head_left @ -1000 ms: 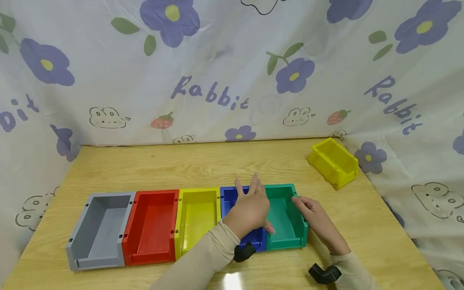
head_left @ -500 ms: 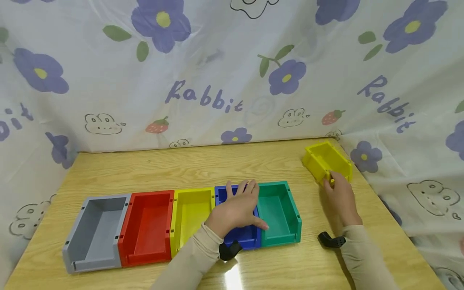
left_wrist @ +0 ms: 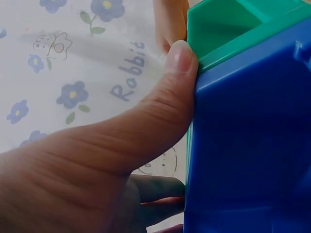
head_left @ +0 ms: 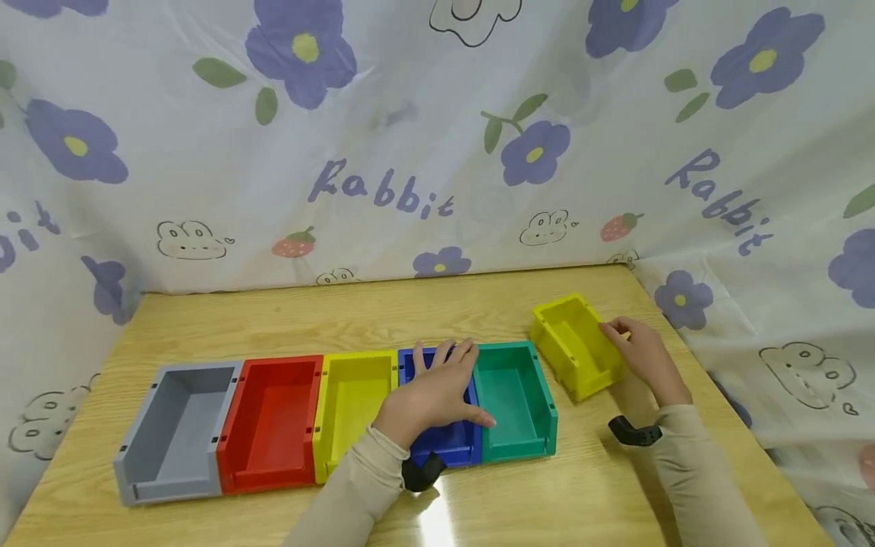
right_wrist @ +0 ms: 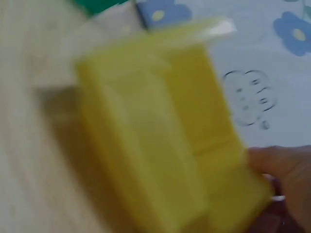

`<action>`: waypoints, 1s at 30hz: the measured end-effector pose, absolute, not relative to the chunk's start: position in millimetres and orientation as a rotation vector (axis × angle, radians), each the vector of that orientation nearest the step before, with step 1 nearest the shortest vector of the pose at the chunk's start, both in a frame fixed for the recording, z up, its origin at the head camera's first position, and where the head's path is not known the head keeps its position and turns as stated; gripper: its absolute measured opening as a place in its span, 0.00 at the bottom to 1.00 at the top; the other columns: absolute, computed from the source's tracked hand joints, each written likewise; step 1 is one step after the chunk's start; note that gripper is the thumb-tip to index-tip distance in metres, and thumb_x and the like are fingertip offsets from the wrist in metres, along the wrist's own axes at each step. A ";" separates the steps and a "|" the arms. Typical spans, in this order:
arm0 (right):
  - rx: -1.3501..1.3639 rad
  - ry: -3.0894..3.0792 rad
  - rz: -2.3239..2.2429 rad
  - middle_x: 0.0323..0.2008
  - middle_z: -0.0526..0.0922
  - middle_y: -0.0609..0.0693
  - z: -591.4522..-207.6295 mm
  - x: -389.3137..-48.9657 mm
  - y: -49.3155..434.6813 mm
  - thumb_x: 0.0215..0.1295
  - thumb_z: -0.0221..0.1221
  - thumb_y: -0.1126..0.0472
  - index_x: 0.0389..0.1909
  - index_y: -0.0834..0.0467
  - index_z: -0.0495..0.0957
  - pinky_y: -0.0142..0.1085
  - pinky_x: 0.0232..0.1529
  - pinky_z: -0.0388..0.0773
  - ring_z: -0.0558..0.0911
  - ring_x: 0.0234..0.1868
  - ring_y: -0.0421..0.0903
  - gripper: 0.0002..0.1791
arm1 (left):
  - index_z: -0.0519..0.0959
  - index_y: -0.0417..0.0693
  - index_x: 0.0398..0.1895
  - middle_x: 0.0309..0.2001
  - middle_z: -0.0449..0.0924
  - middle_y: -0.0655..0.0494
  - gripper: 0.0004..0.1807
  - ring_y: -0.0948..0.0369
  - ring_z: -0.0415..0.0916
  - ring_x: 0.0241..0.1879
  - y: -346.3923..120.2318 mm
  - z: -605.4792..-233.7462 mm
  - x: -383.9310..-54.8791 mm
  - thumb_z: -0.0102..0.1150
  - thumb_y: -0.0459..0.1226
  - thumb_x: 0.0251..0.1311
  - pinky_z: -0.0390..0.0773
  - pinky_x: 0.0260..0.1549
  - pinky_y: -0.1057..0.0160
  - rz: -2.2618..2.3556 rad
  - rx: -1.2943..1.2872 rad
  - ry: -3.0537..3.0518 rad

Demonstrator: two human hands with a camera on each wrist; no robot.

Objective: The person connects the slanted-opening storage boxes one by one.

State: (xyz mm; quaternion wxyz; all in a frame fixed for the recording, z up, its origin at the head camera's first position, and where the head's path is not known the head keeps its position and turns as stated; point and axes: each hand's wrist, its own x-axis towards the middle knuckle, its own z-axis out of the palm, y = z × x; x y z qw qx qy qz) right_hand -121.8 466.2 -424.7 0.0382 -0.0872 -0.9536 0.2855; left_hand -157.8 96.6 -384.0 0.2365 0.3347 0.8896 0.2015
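In the head view, my right hand (head_left: pixel 645 357) pinches the right wall of a loose yellow storage bin (head_left: pixel 563 353), thumb and fingers at its rim. This bin is tilted and sits just right of the green bin (head_left: pixel 513 403). It looks blurred in the right wrist view. My left hand (head_left: pixel 431 395) lies spread over the blue bin (head_left: pixel 447 444), hiding much of it. Its fingers reach the far rim, and its thumb (left_wrist: pixel 180 63) touches the edge where the blue and green bins meet, seen in the left wrist view.
Left of the blue bin, a yellow bin (head_left: pixel 358 372), a red bin (head_left: pixel 276 422) and a grey bin (head_left: pixel 181 433) stand side by side in the same row. The wooden table (head_left: pixel 287 311) meets a patterned cloth backdrop (head_left: pixel 383 129) at the back and sides.
My right hand has left the green bin's side, taken hold of the loose yellow bin and brought it left and nearer. My left hand stays over the blue bin.
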 end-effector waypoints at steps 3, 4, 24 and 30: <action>-0.278 -3.005 1.138 0.39 0.81 0.61 -423.3 -114.6 472.6 0.82 0.50 0.46 0.46 0.65 0.77 0.42 0.37 0.76 0.78 0.37 0.51 0.23 | 0.46 0.48 0.86 0.87 0.39 0.51 0.61 0.45 0.32 0.86 96.8 -385.4 -157.6 0.72 0.58 0.59 0.24 0.76 0.28 0.573 0.914 2.422; -0.287 -3.016 1.241 0.32 0.78 0.56 -423.1 -111.1 474.0 0.82 0.51 0.47 0.43 0.64 0.75 0.38 0.34 0.74 0.76 0.32 0.47 0.22 | 0.46 0.48 0.86 0.87 0.38 0.51 0.61 0.46 0.32 0.86 97.0 -385.9 -157.7 0.72 0.58 0.60 0.24 0.76 0.28 0.573 0.914 2.421; -0.116 -2.502 2.164 0.43 0.86 0.45 -424.3 -72.8 460.1 0.86 0.40 0.46 0.62 0.59 0.74 0.37 0.41 0.88 0.88 0.40 0.41 0.24 | 0.44 0.49 0.86 0.87 0.37 0.52 0.60 0.46 0.32 0.86 90.9 -389.2 -159.2 0.70 0.59 0.61 0.26 0.77 0.28 0.586 0.902 2.427; -0.171 -2.649 1.937 0.43 0.85 0.46 -416.7 -73.8 450.8 0.86 0.38 0.44 0.68 0.72 0.66 0.36 0.43 0.87 0.87 0.40 0.42 0.34 | 0.44 0.48 0.86 0.87 0.37 0.52 0.61 0.47 0.32 0.86 88.8 -389.0 -161.1 0.69 0.60 0.61 0.27 0.77 0.28 0.577 0.900 2.432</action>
